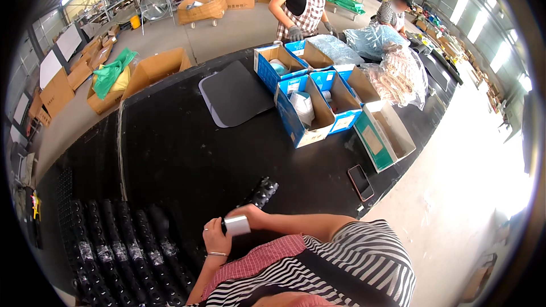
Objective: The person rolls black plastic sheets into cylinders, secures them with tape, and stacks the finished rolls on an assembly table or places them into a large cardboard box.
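Observation:
My left hand [217,237] is closed at the dark end of a short, shiny pale roll [238,225] that looks like packing tape. Right beside it, my right hand [250,215] bends round the near end of a black studded bundle [264,192], whose lower part it hides. The bundle's far end lies over the black table. To the left, several long black studded bundles [136,250] lie side by side, with clear shiny wrapping round their middles.
Blue open cartons [307,111], a green-and-white carton [384,139] and a phone [360,182] occupy the right of the black table [182,153]. Dark flat sheets [236,96] lie beyond. Across the table stands a person in a checked apron [310,8], near plastic-wrapped packs [398,71].

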`<state>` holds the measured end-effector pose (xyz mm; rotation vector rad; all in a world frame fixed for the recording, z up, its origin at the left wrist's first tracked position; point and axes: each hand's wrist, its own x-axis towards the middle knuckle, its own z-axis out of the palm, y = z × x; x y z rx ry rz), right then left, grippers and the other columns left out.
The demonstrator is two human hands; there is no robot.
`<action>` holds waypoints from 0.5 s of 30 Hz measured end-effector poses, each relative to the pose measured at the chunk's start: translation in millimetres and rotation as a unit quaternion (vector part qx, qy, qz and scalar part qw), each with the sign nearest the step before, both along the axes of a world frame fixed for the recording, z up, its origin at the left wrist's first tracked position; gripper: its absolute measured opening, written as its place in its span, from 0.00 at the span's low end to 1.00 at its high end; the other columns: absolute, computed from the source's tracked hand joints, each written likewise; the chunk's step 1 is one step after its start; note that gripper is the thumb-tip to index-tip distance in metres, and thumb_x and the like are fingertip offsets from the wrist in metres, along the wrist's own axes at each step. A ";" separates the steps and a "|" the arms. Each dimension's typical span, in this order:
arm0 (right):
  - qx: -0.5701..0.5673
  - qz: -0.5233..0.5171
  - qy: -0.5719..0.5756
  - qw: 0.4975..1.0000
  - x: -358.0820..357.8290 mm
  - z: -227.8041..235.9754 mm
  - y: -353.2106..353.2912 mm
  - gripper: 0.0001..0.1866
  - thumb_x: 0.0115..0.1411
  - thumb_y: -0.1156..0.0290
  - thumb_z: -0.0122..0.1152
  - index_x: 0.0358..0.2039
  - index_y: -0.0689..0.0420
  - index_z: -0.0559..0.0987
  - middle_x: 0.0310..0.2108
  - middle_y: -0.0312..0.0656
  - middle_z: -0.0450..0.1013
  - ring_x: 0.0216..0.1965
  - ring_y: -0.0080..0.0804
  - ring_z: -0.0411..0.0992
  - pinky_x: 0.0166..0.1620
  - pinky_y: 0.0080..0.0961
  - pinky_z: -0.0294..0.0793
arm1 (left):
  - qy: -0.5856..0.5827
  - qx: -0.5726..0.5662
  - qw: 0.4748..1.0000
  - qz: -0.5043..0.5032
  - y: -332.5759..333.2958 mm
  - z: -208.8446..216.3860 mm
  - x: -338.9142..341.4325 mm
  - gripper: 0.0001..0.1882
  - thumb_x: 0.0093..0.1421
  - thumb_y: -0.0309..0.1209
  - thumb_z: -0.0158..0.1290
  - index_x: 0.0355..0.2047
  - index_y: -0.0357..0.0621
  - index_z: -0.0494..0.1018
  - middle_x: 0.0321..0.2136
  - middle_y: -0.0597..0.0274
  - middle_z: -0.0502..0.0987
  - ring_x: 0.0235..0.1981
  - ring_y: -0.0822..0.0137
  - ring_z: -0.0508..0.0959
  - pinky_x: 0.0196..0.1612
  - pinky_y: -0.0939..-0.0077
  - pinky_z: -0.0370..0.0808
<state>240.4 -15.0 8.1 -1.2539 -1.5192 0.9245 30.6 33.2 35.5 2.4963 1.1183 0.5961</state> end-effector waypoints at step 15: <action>0.045 0.027 -0.066 0.996 -10.3 23.8 109.3 0.20 0.53 0.74 0.72 0.48 0.57 0.84 0.45 0.46 0.82 0.48 0.42 0.82 0.52 0.35 0.80 | 0.165 -0.114 0.977 -0.068 120.6 -20.5 11.0 0.56 0.41 0.55 0.73 0.67 0.46 0.64 0.60 0.55 0.73 0.60 0.51 0.73 0.58 0.53 0.74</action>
